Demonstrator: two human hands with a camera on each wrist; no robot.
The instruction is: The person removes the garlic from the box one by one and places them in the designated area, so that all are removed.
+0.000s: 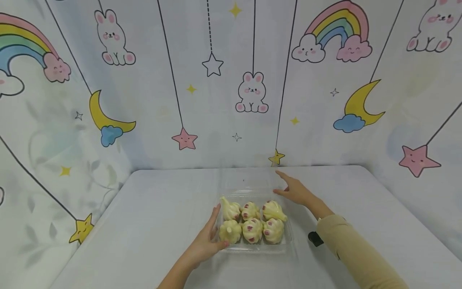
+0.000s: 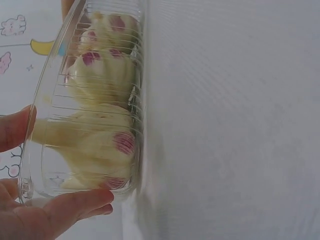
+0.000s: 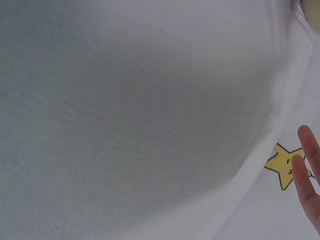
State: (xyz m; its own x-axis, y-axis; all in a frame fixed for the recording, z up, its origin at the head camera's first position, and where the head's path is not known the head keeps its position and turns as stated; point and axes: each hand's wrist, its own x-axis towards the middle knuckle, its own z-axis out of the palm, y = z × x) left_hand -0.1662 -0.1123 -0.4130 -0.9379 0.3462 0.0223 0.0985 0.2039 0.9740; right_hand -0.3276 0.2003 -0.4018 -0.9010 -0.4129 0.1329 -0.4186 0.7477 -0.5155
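Clear plastic box with six garlic bulbs, resting on a white worktop. The bulbs are pale yellow with purple patches and lie in two rows of three. A transparent panel, apparently the lid, extends behind the box; its outline is faint. The left hand has its grip clamped on the near left corner, thumb at the front rim and fingers along the left side. The right hand is beside the panel's right edge, its grip apart and holding nothing; whether a fingertip touches the panel cannot be told. In the left wrist view, the ribbed front wall lies between the camera and the bulbs and partly blurs them. A small black object, of unclear kind, lies right of the box, just beside the beige sleeve, which crosses the worktop. A printed backdrop surrounds the far side, bearing rainbows, rabbits, crescent moons and stars. In the right wrist view, two fingertips appear before a yellow star.
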